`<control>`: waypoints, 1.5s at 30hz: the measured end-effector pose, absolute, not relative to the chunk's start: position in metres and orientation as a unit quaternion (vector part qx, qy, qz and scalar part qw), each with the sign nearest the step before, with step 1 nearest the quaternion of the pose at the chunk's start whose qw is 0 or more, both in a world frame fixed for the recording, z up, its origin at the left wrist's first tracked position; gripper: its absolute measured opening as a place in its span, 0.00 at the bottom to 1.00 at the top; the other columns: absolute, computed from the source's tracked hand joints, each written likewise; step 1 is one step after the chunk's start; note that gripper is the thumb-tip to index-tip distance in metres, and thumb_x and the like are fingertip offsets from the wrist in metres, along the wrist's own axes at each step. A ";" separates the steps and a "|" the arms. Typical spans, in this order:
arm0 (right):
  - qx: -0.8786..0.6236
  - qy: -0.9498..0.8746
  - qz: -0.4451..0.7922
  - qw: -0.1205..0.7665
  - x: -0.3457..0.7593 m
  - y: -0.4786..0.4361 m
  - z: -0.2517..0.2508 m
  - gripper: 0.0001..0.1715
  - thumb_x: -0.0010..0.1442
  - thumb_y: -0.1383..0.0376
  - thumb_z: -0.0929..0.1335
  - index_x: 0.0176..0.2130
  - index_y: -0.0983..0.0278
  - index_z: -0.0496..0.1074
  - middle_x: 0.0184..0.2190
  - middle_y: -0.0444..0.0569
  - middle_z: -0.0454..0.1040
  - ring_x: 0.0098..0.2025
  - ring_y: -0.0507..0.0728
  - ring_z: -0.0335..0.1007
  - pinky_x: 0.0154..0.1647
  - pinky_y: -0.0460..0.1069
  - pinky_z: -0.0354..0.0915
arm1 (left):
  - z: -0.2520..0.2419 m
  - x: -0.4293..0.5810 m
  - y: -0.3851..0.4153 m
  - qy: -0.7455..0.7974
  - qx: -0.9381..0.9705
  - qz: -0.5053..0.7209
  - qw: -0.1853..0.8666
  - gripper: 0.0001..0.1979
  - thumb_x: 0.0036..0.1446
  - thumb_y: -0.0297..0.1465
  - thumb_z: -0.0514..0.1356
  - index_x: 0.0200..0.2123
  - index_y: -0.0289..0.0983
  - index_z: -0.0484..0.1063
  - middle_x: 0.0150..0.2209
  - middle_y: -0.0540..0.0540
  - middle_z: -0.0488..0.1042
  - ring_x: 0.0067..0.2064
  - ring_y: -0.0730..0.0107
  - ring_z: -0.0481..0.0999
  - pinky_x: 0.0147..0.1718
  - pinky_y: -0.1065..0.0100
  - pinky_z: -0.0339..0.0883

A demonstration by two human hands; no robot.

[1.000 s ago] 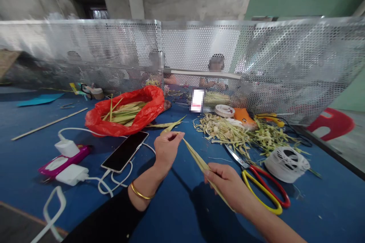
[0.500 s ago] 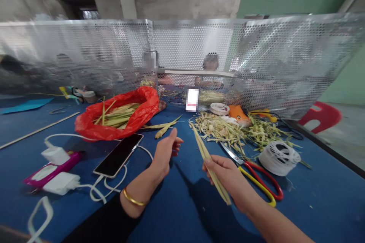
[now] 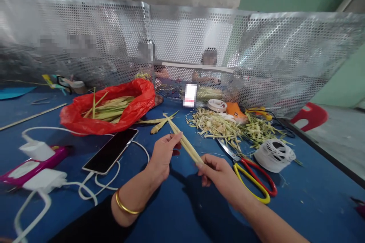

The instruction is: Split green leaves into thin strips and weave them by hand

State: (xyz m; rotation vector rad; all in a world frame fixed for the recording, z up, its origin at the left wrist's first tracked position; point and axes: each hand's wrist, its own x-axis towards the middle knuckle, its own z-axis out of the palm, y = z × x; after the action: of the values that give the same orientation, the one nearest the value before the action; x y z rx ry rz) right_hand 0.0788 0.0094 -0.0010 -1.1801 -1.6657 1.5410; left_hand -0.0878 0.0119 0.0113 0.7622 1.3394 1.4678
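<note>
Perforated metal partition (image 3: pixel 191 32), standing at twelve o'clock beyond your blue tabletop (image 3: pixel 288 220); people dimly visible through its holes.

Item one: pale leaf strip (image 3: pixel 188 147), raised in front of you above the tabletop, at the centre of your view. Long axis slanted, roughly eleven to five o'clock; narrow tip aimed at eleven, wider end towards you at five.

Item two: your right hand (image 3: pixel 215 172), grasping the strip's near end, thumb on top, fingers curled beneath.

Item three: your left hand (image 3: pixel 162 155), thumb tip meeting the strip about midway, other fingers bent below; whether they pinch it or merely touch it, you cannot tell. Gold bracelet (image 3: pixel 123 207) on that wrist.

Surroundings, taken from the strip:
- Ten o'clock: red plastic bag (image 3: pixel 68 115), holding long leaves (image 3: pixel 114 108).
- Between ten and eleven: loose leaf piece (image 3: pixel 159 124), near the strip's tip; contact between them unclear.
- Nine: smartphone (image 3: pixel 112 152), dark screen, white cable attached.
- One: white tape roll (image 3: pixel 210 105).
- Two: heaped trimmings (image 3: pixel 216 125).
- Three: white cord spool (image 3: pixel 265 157).
- Four: scissors (image 3: pixel 238 158), red and yellow handles, blades pointing towards ten.
</note>
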 end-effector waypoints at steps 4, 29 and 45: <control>-0.462 -0.609 0.571 0.300 0.077 0.010 -0.004 0.22 0.51 0.48 0.66 0.25 0.65 0.68 0.18 0.41 0.67 0.17 0.48 0.63 0.20 0.44 0.59 | 0.009 -0.078 0.006 0.552 0.396 0.508 0.529 0.15 0.38 0.39 0.68 0.27 0.33 0.75 0.23 0.48 0.73 0.25 0.72 0.68 0.23 0.72 0.59; -0.450 -0.569 0.592 0.352 0.080 0.011 0.002 0.15 0.51 0.56 0.69 0.24 0.65 0.68 0.18 0.41 0.68 0.20 0.49 0.64 0.23 0.44 0.59 | 0.010 -0.069 0.002 0.524 0.435 0.477 0.556 0.10 0.43 0.31 0.64 0.30 0.32 0.69 0.24 0.48 0.74 0.26 0.73 0.70 0.27 0.71 0.64; -0.478 -0.602 0.486 0.416 0.086 0.021 -0.010 0.08 0.52 0.61 0.68 0.30 0.64 0.68 0.23 0.43 0.69 0.26 0.53 0.66 0.28 0.47 0.63 | 0.001 -0.067 -0.003 0.591 0.568 0.416 0.394 0.06 0.44 0.31 0.61 0.21 0.36 0.67 0.20 0.53 0.69 0.23 0.74 0.67 0.23 0.73 0.59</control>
State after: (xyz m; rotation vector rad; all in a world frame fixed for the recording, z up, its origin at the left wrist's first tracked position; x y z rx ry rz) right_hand 0.0860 0.0210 -0.0097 -1.1998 -1.5115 1.2194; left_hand -0.0672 -0.0025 0.0013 1.4407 1.4993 1.0550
